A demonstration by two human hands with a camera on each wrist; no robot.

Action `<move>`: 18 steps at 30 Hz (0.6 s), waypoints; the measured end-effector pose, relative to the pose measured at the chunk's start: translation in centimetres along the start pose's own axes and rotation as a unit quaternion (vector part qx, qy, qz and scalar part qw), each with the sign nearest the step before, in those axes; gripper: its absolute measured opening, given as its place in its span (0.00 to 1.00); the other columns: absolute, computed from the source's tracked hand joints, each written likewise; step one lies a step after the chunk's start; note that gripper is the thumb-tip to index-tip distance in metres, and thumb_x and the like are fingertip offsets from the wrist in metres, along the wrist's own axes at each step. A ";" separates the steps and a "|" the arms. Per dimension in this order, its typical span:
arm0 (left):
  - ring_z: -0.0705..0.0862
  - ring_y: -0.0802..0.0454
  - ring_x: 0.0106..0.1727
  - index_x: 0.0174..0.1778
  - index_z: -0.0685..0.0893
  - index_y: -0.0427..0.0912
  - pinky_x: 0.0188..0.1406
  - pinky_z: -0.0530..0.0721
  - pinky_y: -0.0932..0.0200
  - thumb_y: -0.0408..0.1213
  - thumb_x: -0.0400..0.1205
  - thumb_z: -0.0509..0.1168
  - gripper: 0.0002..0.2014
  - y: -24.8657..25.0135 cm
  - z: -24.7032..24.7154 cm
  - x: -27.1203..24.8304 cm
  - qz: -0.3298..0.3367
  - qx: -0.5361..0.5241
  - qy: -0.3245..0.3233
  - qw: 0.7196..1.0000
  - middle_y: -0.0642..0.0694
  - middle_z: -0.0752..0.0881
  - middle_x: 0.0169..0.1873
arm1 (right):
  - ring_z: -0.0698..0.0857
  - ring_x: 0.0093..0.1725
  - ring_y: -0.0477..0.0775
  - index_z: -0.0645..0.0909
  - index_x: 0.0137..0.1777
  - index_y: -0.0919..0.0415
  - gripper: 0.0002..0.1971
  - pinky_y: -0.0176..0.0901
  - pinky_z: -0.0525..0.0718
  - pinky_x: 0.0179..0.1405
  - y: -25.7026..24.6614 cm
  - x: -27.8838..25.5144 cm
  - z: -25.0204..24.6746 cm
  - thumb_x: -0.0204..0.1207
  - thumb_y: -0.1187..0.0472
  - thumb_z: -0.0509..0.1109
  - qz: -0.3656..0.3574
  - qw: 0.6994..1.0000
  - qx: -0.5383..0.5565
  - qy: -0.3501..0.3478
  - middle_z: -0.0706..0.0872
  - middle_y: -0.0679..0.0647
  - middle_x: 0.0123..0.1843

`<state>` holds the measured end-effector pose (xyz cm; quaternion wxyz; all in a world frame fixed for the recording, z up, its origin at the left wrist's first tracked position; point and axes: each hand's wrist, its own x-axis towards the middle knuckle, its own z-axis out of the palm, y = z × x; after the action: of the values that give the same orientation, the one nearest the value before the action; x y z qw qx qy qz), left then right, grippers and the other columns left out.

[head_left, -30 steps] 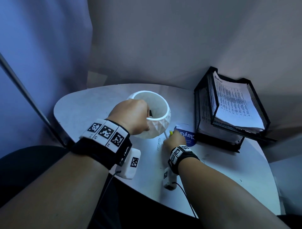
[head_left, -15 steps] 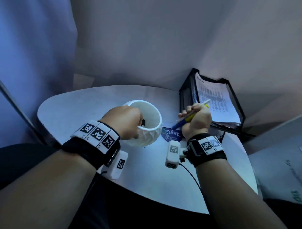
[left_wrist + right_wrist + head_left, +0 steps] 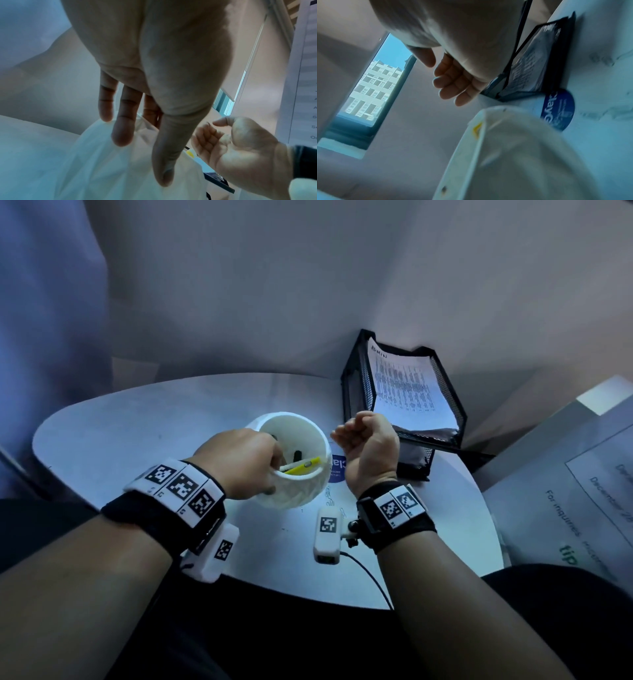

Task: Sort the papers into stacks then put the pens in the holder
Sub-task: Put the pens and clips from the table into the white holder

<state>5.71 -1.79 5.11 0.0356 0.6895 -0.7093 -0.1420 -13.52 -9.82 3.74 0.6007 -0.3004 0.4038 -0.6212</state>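
A white faceted pen holder stands mid-table. Inside it lie a yellow pen and a dark pen. My left hand grips the holder's near-left rim, thumb down the outer wall and fingers over the edge. Beside the holder's right rim hovers my right hand, empty, fingers loosely curled, palm turned left. The right wrist view shows that hand above the holder, with a yellow pen tip at the rim. Printed papers lie stacked in a black mesh tray.
The round white table carries a blue round sticker and paper clips beside the holder. The tray stands at the back right against the wall. A white box with printed sheets sits off the table's right edge.
My right hand picked the yellow pen up off the table, carried it over the holder and let it go inside. That hand is now empty. The left hand kept hold of the holder.
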 end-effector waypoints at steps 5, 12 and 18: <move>0.82 0.46 0.45 0.43 0.82 0.59 0.37 0.76 0.56 0.51 0.72 0.77 0.11 0.0 -0.2 0.2 -0.007 0.005 0.006 1.000 0.54 0.84 0.40 | 0.82 0.30 0.54 0.81 0.42 0.62 0.06 0.50 0.85 0.38 -0.8 2.9 -6.6 0.80 0.68 0.65 0.073 0.980 -0.156 0.098 0.82 0.56 0.33; 0.83 0.47 0.46 0.47 0.85 0.60 0.39 0.80 0.56 0.51 0.71 0.78 0.12 -0.5 0.1 0.9 -0.020 0.000 0.003 1.000 0.56 0.86 0.41 | 0.90 0.49 0.64 0.90 0.61 0.60 0.14 0.59 0.92 0.55 2.7 6.0 -17.5 0.79 0.66 0.67 0.171 0.821 -0.523 0.152 0.91 0.62 0.58; 0.82 0.50 0.41 0.40 0.80 0.61 0.32 0.74 0.57 0.51 0.72 0.77 0.11 -0.7 0.2 1.2 -0.026 -0.010 0.002 1.000 0.58 0.82 0.35 | 0.87 0.64 0.63 0.82 0.75 0.53 0.29 0.43 0.84 0.59 4.2 4.7 -17.4 0.78 0.74 0.60 0.091 0.706 -0.701 0.047 0.87 0.58 0.70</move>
<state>6.25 -2.92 4.61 0.0405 0.7077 -0.6895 -0.1489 -26.78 -11.86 -8.97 0.2514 -0.5672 0.7757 -0.1152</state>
